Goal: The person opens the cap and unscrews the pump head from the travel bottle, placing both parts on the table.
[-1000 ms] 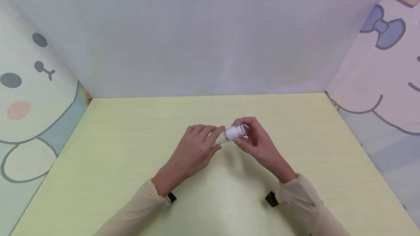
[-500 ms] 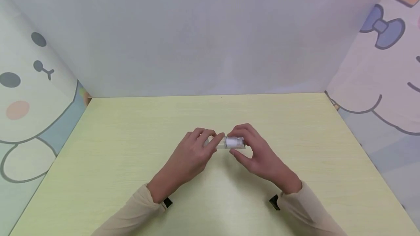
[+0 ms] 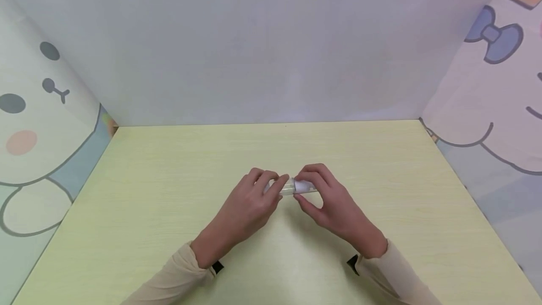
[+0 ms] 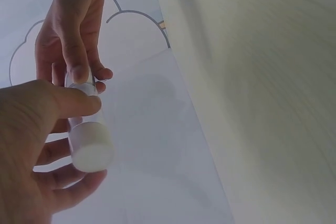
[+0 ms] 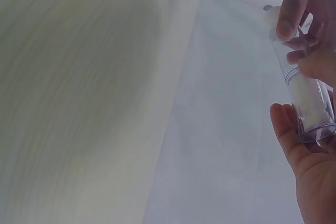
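Observation:
Between the two hands a slim clear pump bottle (image 3: 287, 188) is held level above the table. Its white collar and pump (image 5: 307, 100) sit under a clear cap at the right end. In the left wrist view the bottle's white base (image 4: 93, 148) faces the camera. My left hand (image 3: 251, 201) grips the clear body near the base, thumb along one side. My right hand (image 3: 338, 204) grips the capped end, thumb and fingers on opposite sides; its fingers partly hide the cap in the head view.
Both hands are over a pale wood-look table (image 3: 178, 164). A plain light wall (image 3: 271, 46) rises behind it. Side panels with cartoon drawings (image 3: 34, 107) stand left and right. Dark wrist devices (image 3: 218, 266) show below the beige sleeves (image 3: 178, 267).
The bottle has turned from tilted up at the right to level and come slightly nearer the body. My right fingers have moved from the cap's end toward the bottle's middle, around the cap.

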### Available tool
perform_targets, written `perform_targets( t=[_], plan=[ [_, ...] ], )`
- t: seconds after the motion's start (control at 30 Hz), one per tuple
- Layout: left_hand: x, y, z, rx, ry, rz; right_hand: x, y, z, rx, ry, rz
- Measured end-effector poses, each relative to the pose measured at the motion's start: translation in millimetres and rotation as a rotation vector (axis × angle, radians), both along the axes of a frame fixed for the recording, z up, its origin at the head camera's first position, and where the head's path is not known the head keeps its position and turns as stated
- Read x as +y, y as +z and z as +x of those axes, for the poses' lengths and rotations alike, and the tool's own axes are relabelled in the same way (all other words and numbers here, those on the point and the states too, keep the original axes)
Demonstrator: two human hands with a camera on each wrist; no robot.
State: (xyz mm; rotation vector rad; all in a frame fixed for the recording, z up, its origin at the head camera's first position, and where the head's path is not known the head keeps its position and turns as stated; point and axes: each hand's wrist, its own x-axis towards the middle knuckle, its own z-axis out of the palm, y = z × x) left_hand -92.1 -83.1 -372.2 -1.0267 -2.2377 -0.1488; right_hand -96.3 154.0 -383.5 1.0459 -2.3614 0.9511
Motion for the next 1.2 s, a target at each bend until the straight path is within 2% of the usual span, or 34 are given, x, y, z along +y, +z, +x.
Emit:
perform_targets(
  t=[0.2,0.3,0.4,0.53,0.67,0.8,1.0,1.2],
  plan=[
    [1,-0.3,-0.2,-0.005,0.009,0.004,-1,0.1,2.8,0.001,-0.042,-0.027],
    [1,1.1,1.0,-0.027,0.015,0.013,-2,-0.2,4.2,-0.007,-0.056,-0.046],
    [1,1.7,3.1,-0.071,0.016,0.033,-2,-0.2,4.0,-0.056,-0.046,-0.110],
    [1,0.2,6.0,-0.151,-0.008,0.093,-2,1.0,5.0,-0.240,0.005,-0.291],
    [3,-0.1,6.2,-0.180,-0.045,0.154,-3,1.9,8.1,-0.437,0.089,-0.537],
    [5,2.0,6.0,-0.178,-0.076,0.204,-6,-1.1,9.6,-0.508,0.152,-0.697],
    [8,2.1,6.7,-0.209,-0.105,0.257,-13,-3.6,15.6,-0.557,0.125,-0.704],
    [8,-2.7,6.4,-0.197,-0.102,0.253,-18,-0.7,19.9,-0.560,0.121,-0.721]
  ],
)
